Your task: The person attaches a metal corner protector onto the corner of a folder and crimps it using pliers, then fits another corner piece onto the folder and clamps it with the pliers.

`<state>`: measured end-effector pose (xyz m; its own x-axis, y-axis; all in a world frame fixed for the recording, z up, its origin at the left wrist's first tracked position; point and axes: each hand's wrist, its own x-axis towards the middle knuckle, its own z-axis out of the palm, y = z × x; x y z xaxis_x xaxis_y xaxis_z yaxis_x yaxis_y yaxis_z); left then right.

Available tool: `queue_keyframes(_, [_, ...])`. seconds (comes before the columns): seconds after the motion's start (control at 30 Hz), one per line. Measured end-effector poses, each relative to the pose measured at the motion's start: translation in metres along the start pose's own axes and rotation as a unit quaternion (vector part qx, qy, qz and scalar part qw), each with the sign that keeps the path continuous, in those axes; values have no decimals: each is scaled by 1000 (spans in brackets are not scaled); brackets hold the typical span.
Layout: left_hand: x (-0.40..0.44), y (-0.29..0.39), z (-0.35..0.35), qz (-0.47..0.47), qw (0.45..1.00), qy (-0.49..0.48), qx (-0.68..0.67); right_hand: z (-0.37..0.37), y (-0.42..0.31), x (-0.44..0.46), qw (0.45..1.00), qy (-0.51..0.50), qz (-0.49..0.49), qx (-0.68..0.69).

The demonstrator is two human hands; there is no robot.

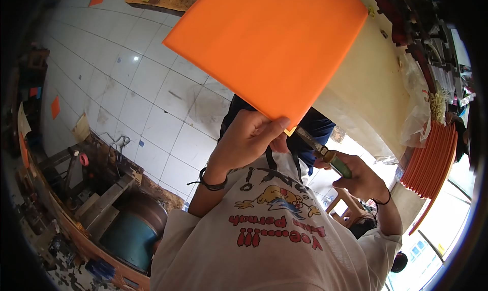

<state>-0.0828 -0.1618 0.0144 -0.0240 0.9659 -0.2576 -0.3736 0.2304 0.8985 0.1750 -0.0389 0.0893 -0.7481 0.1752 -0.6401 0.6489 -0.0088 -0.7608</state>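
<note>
A large orange board or folder cover fills the upper middle of the view, with its near corner pointing toward my body. My left hand is closed on that corner, thumb on top and fingers underneath. A small gold-coloured corner piece shows at the tip beside my thumb. My right hand grips a metal tool with a green handle; its narrow end touches or nearly touches the gold corner. Whether the tool is pliers or a blade, I cannot tell.
A pale worktable lies to the right, with clear plastic at its edge. A stack of orange sheets stands beyond. At lower left is a machine with a blue-green drum. White floor tiles spread left.
</note>
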Motion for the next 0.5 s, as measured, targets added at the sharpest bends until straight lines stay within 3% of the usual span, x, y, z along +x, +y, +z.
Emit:
queue_keyframes(0.2, [0,-1,2,4,1000,6,-3,-4,-3,2,999,-24,35,-5])
queue_keyframes(0.5, [0,1,1,1,1000,0,-4,-5,-7,6,999,-16,-30,-13])
